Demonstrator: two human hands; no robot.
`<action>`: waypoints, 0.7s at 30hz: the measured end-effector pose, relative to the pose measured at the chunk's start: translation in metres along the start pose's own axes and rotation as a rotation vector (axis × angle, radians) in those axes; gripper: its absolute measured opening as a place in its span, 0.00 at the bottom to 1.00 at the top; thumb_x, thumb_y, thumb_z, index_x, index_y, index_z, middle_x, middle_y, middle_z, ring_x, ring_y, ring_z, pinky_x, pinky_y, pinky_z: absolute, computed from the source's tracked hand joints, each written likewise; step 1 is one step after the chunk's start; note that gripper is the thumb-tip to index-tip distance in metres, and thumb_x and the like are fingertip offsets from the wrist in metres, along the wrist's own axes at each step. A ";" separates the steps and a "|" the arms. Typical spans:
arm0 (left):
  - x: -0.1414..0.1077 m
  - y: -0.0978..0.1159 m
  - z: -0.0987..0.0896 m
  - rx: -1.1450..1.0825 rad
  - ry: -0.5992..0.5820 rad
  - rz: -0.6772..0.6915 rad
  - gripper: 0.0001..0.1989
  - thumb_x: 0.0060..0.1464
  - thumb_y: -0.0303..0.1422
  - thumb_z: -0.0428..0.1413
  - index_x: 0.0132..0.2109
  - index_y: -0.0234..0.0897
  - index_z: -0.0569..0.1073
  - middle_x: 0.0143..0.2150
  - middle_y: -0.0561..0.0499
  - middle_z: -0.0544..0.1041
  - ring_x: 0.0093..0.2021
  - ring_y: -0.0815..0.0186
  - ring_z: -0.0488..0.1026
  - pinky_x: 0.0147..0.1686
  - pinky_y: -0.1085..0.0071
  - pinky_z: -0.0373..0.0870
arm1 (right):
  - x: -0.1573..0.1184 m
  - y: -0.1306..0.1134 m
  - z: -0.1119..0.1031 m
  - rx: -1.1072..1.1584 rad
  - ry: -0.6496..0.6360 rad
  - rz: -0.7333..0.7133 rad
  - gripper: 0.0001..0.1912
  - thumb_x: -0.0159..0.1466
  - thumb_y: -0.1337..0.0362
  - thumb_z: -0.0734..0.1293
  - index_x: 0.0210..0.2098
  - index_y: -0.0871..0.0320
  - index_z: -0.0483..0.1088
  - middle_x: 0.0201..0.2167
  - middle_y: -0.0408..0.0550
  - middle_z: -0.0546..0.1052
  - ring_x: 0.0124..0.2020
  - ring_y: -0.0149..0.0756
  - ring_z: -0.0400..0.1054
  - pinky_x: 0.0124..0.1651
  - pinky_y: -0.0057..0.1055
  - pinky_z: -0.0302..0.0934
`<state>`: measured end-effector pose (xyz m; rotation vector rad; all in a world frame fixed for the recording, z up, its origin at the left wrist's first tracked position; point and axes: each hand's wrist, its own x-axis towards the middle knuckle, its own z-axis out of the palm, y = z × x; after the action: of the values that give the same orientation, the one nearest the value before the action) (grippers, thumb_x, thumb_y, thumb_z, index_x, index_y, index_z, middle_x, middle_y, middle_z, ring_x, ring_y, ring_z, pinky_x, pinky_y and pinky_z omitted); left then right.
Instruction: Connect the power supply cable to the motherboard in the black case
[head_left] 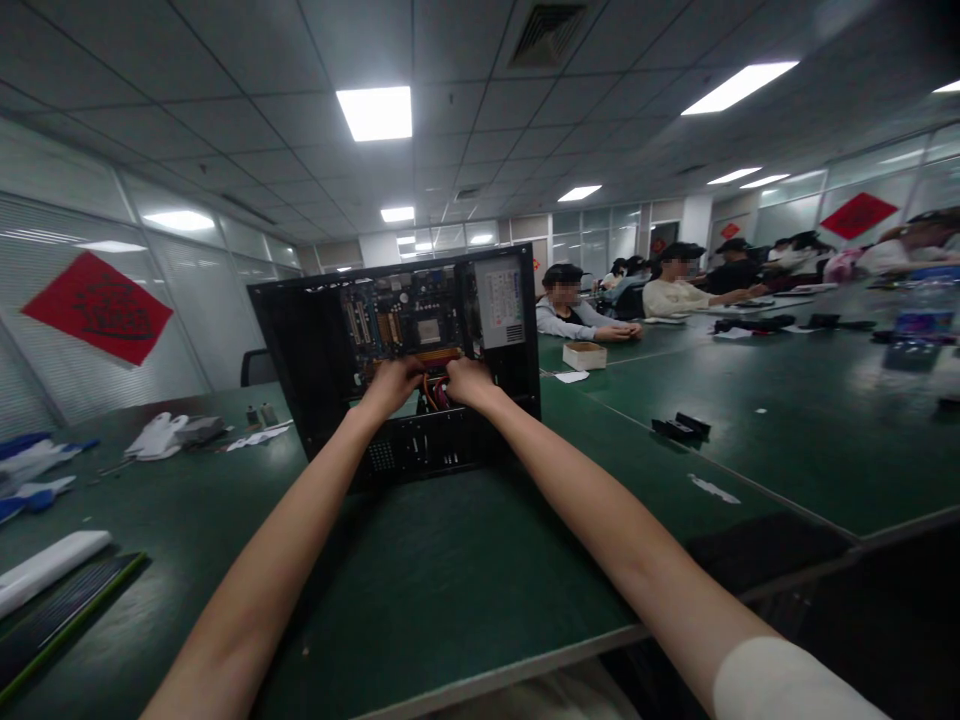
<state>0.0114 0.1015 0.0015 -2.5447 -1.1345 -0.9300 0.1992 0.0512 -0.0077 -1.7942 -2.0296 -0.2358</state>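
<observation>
A black computer case [405, 455] stands upright on the green table with its side open toward me. Inside it show the motherboard [379, 295], a pale square chip or cooler base [428, 331] and a silver power supply [502, 305]. My left hand [394, 385] reaches in at the board's lower edge, fingers bent and closed. Close to its right, my right hand [469, 382] is closed with curled fingers. An orange-red strip [439, 356] runs along the board between both hands, just above a bundle of coloured cables [435, 392]. The fingertips are partly hidden, so what they grip is unclear.
At left lie a white plastic bag [156, 437], a long white object [52, 570] and a dark green-edged panel [67, 610]. To the right are a small box [584, 355], black parts [681, 428] and a paper scrap [714, 489]. Several people sit beyond.
</observation>
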 end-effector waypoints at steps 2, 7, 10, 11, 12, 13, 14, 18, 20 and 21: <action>0.007 -0.003 0.002 0.054 -0.051 -0.002 0.11 0.63 0.25 0.62 0.50 0.35 0.85 0.52 0.41 0.87 0.56 0.51 0.82 0.59 0.61 0.75 | 0.000 0.000 0.000 -0.004 -0.001 0.000 0.20 0.71 0.67 0.68 0.60 0.65 0.79 0.58 0.68 0.80 0.60 0.56 0.78 0.58 0.40 0.72; 0.021 -0.009 0.008 0.137 -0.213 0.039 0.15 0.62 0.23 0.59 0.50 0.38 0.87 0.50 0.43 0.87 0.55 0.52 0.83 0.56 0.64 0.75 | 0.000 0.001 0.000 -0.009 -0.028 0.000 0.21 0.71 0.65 0.68 0.61 0.65 0.79 0.60 0.69 0.79 0.60 0.56 0.77 0.57 0.40 0.73; 0.022 -0.008 0.011 0.179 -0.245 0.069 0.15 0.63 0.23 0.58 0.50 0.37 0.87 0.50 0.42 0.87 0.54 0.52 0.83 0.55 0.65 0.75 | 0.001 0.002 0.001 -0.009 -0.041 -0.002 0.21 0.71 0.65 0.68 0.61 0.65 0.79 0.59 0.69 0.80 0.60 0.56 0.78 0.57 0.41 0.73; 0.022 -0.008 0.012 0.194 -0.247 0.072 0.15 0.63 0.24 0.58 0.51 0.36 0.87 0.51 0.41 0.87 0.54 0.52 0.83 0.55 0.65 0.75 | 0.001 0.002 0.002 -0.010 -0.044 -0.003 0.21 0.71 0.65 0.68 0.61 0.65 0.78 0.59 0.69 0.80 0.60 0.57 0.78 0.57 0.41 0.73; 0.021 -0.008 0.013 0.209 -0.247 0.073 0.15 0.63 0.24 0.58 0.51 0.35 0.87 0.51 0.40 0.87 0.55 0.51 0.83 0.55 0.64 0.75 | 0.001 0.002 0.002 -0.010 -0.048 -0.005 0.21 0.72 0.65 0.68 0.61 0.65 0.78 0.59 0.69 0.80 0.59 0.57 0.78 0.58 0.41 0.73; 0.021 -0.007 0.013 0.221 -0.244 0.072 0.15 0.63 0.24 0.58 0.52 0.35 0.87 0.52 0.39 0.86 0.56 0.51 0.83 0.55 0.64 0.74 | 0.001 0.002 0.002 -0.011 -0.051 -0.008 0.21 0.72 0.66 0.68 0.61 0.65 0.78 0.59 0.69 0.80 0.60 0.57 0.78 0.58 0.41 0.73; 0.020 -0.007 0.013 0.232 -0.242 0.072 0.15 0.63 0.24 0.58 0.52 0.35 0.87 0.52 0.39 0.86 0.56 0.51 0.83 0.55 0.64 0.74 | 0.001 0.002 0.002 -0.012 -0.055 -0.011 0.21 0.72 0.66 0.68 0.61 0.65 0.78 0.59 0.69 0.80 0.60 0.56 0.78 0.58 0.41 0.73; 0.016 -0.008 0.013 0.250 -0.233 0.086 0.14 0.64 0.26 0.58 0.50 0.38 0.87 0.50 0.42 0.87 0.53 0.53 0.83 0.53 0.66 0.75 | 0.000 0.002 0.001 -0.016 -0.074 -0.020 0.21 0.72 0.66 0.68 0.61 0.65 0.78 0.59 0.69 0.80 0.61 0.56 0.77 0.59 0.40 0.73; 0.014 -0.008 0.012 0.261 -0.242 0.073 0.14 0.65 0.27 0.58 0.50 0.38 0.87 0.49 0.42 0.87 0.53 0.53 0.83 0.52 0.66 0.75 | -0.001 0.002 -0.001 -0.019 -0.085 -0.021 0.21 0.72 0.66 0.68 0.63 0.66 0.78 0.60 0.69 0.79 0.61 0.57 0.77 0.60 0.41 0.73; 0.013 -0.008 0.011 0.266 -0.249 0.063 0.14 0.65 0.28 0.58 0.51 0.39 0.87 0.50 0.42 0.87 0.53 0.52 0.83 0.52 0.66 0.75 | -0.001 0.002 -0.001 -0.019 -0.092 -0.020 0.22 0.72 0.66 0.68 0.63 0.66 0.77 0.60 0.69 0.79 0.62 0.57 0.76 0.60 0.41 0.73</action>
<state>0.0176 0.1193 0.0002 -2.5040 -1.1469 -0.4220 0.2011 0.0498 -0.0073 -1.8287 -2.1157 -0.1825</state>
